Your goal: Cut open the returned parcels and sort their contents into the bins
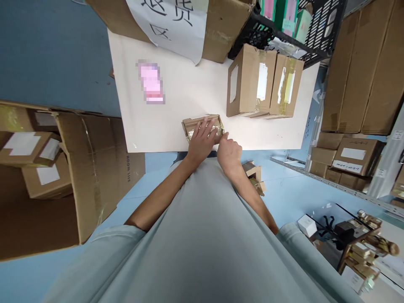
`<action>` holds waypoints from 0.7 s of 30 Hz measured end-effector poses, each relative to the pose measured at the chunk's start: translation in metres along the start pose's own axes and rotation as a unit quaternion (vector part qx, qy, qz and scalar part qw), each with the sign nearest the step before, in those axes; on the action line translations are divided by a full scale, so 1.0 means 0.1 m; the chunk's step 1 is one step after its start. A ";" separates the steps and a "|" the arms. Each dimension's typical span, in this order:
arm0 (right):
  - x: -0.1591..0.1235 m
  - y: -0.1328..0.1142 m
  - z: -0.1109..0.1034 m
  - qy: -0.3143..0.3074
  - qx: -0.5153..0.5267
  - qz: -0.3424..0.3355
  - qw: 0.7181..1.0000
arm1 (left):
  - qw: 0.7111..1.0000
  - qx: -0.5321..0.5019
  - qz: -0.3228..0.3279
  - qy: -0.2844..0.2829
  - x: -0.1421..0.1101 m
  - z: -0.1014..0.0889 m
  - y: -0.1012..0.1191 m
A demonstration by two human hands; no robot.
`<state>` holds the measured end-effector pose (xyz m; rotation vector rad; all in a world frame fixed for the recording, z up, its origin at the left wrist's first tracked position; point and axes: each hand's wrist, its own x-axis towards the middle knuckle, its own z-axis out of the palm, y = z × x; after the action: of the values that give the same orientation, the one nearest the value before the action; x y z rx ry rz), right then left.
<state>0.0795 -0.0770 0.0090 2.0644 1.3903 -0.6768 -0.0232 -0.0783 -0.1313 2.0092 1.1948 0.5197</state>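
Observation:
A small brown cardboard box (189, 124) lies at the near edge of the white table, with something shiny like clear wrap or tape on its top. My left hand (202, 141) rests flat on it, fingers stretched out and covering much of the top. Beside it, my right hand (229, 152) is closed at the box's near right corner, thumb and forefinger pinched against the edge. What the pinch holds is too small to make out.
Two taped cartons (252, 82) stand on the table (183, 88), right of centre. Behind them is a black crate (318, 42); a large carton (225, 31) stands at the back. A blurred pink item (151, 82) lies left. An open carton (91, 168) holding boxes is at far left.

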 end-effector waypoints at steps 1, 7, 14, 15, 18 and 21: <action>0.00 0.05 0.04 -0.010 0.001 0.015 1.000 | 1.000 0.004 0.002 0.000 0.00 0.01 0.00; -0.02 0.29 0.15 -0.010 0.031 0.016 0.999 | 1.000 0.005 0.000 0.005 -0.02 0.01 -0.06; -0.01 0.32 0.04 0.022 0.055 -0.062 0.996 | 1.000 0.022 0.018 0.011 -0.06 0.03 -0.10; 0.05 0.31 0.06 0.022 0.053 -0.066 0.996 | 0.999 0.026 0.017 0.012 -0.06 0.04 -0.09; 0.23 0.24 0.13 0.023 0.047 -0.072 0.996 | 0.999 0.031 0.011 0.009 -0.08 0.07 -0.08; 0.32 0.21 0.16 0.021 0.045 -0.081 0.996 | 1.000 0.030 0.007 0.004 -0.10 0.08 -0.07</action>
<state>0.1088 -0.0736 -0.0212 2.0610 1.5896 -0.7810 -0.0271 -0.0878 -0.1417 2.0699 1.2140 0.5040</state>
